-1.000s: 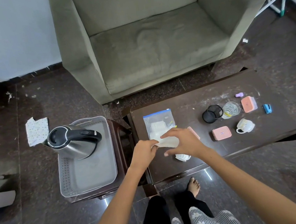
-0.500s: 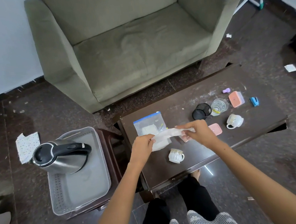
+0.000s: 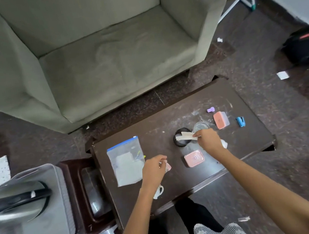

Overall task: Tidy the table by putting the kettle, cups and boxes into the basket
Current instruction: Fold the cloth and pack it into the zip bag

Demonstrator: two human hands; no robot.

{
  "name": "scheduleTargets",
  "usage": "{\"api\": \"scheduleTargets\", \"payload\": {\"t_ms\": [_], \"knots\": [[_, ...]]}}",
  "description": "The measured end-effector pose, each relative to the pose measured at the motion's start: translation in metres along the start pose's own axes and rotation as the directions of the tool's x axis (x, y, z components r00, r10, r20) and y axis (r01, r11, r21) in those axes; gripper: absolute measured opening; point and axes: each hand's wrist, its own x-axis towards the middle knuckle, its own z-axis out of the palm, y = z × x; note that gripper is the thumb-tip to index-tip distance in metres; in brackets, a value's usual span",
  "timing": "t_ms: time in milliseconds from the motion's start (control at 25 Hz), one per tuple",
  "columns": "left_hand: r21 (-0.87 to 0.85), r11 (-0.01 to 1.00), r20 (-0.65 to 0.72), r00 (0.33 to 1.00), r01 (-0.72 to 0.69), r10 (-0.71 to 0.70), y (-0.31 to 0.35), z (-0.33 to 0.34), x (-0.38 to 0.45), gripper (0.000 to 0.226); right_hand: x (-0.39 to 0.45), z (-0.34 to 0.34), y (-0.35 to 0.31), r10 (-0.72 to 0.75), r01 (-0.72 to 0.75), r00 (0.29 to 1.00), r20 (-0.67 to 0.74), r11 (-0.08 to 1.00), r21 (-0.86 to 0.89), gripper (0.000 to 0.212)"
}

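Observation:
My right hand (image 3: 208,139) pinches a white paper strip (image 3: 185,136) above a black round lid (image 3: 181,141) on the dark table (image 3: 248,145). Beside the zip bag (image 3: 126,163), my left hand (image 3: 153,169) has its fingers curled round a small pink-and-white piece (image 3: 167,166). A white cup (image 3: 158,191) shows below my left wrist. A second white cup (image 3: 224,143) peeks out behind my right hand. One pink box (image 3: 194,158) lies between my hands and another (image 3: 220,119) sits farther right, near a glass cup (image 3: 201,126). The steel kettle (image 3: 16,205) stands in the grey basket (image 3: 59,186) at left.
The basket rests on a dark side stool (image 3: 81,191) left of the table. A blue stapler (image 3: 241,121) and a small purple item (image 3: 210,109) lie at the table's far right. A green sofa (image 3: 105,55) stands behind. A black bag (image 3: 306,45) lies on the floor.
Both hands held the white paper by the zip bag; now only my right hand holds it, moved right over the black lid. My left hand stayed near the bag.

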Motion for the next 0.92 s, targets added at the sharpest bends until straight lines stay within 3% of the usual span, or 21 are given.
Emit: {"api": "scheduleTargets", "payload": {"t_ms": [240,360,520,720,920], "knots": [[-0.071,0.991,-0.047,0.992,0.115,-0.119,0.013,0.021,0.023,0.022,0.06,0.023,0.0,-0.152,0.24,0.953,0.263,0.908,-0.343,0.035],[-0.083,0.985,-0.059,0.986,0.152,-0.157,0.008,0.025,0.028,0.023,0.076,0.037,-0.003,-0.199,0.339,0.917,0.347,0.845,-0.413,0.032],[-0.09,0.969,-0.043,0.971,0.23,-0.235,-0.004,0.027,0.03,0.024,0.093,0.058,0.008,-0.234,0.423,0.87,0.435,0.808,-0.411,0.047],[-0.076,0.965,-0.027,0.967,0.249,-0.252,-0.021,0.027,0.028,0.021,0.092,0.06,0.021,-0.222,0.401,0.875,0.43,0.831,-0.386,0.054],[-0.082,0.965,-0.015,0.968,0.248,-0.25,-0.029,0.025,0.025,0.02,0.084,0.054,0.029,-0.158,0.303,0.915,0.371,0.876,-0.374,0.04]]}}
